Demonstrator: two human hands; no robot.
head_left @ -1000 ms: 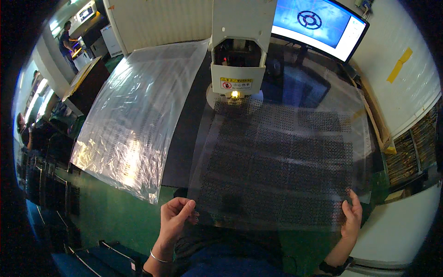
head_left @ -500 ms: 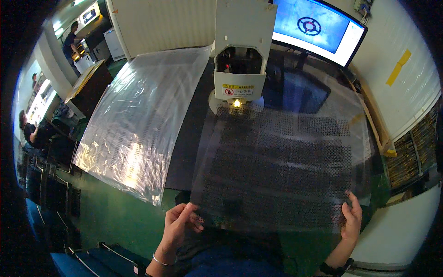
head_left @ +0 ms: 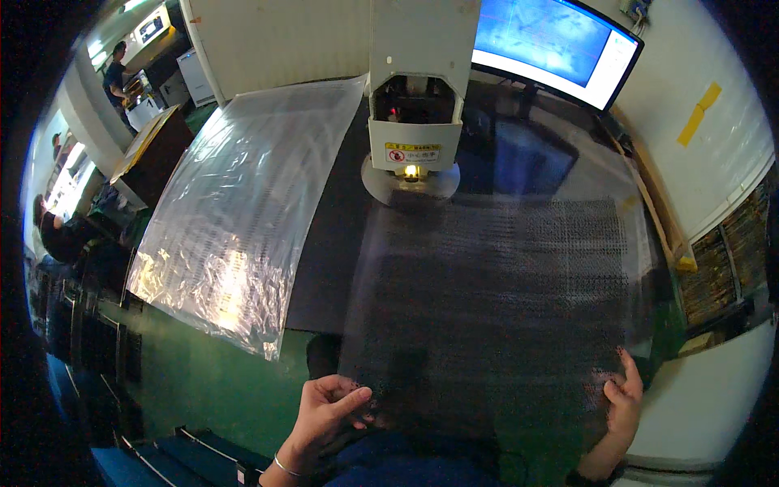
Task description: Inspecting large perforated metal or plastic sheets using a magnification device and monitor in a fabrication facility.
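A large transparent film sheet, printed with dense rows of small dark marks, reaches from the machine toward me. My left hand pinches its near left corner between thumb and fingers. At the near right corner my right hand grips the sheet's edge, some fingers showing through the film. The far edge of the sheet lies just short of a round pale plate under the machine head, where a small yellow light glows.
Left of the sheet, a stack of clear plastic-wrapped film hangs over the dark table's front edge. A monitor with a blue picture stands back right. A wooden strip borders the right side. Other people are at far left.
The film sheet has been drawn toward me, its far edge clearing the light on the plate. Both hands have come nearer and lower. The dark ring has gone from the monitor.
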